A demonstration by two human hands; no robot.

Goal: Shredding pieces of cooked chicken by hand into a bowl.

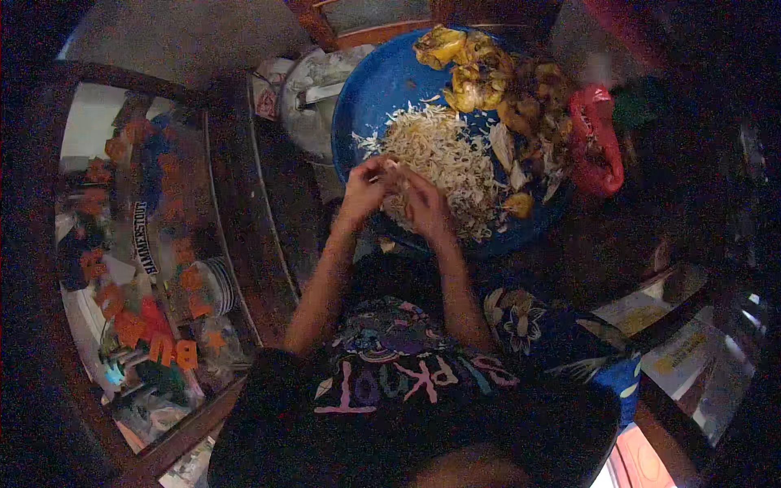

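My left hand [363, 190] and my right hand [429, 207] meet over the near left side of a wide blue plastic basin [372, 91]. Between their fingertips is a small pale piece of meat [392, 165], blurred and partly hidden. Beneath and beyond the hands lies a broad heap of shredded meat [436, 143], which looks like chicken. Yellow cooked chicken pieces [476, 85] are piled along the far and right part of the basin. Larger pale strips of meat [503, 146] and one small yellow piece [518, 205] lie right of the heap.
A red plastic bag [597, 146] sits beside the basin's right edge. Left of the basin is a round metal vessel [317, 91]. A glass-fronted cabinet [146, 244] with orange lettering and stacked plates [218, 283] stands at left. The right side is dark.
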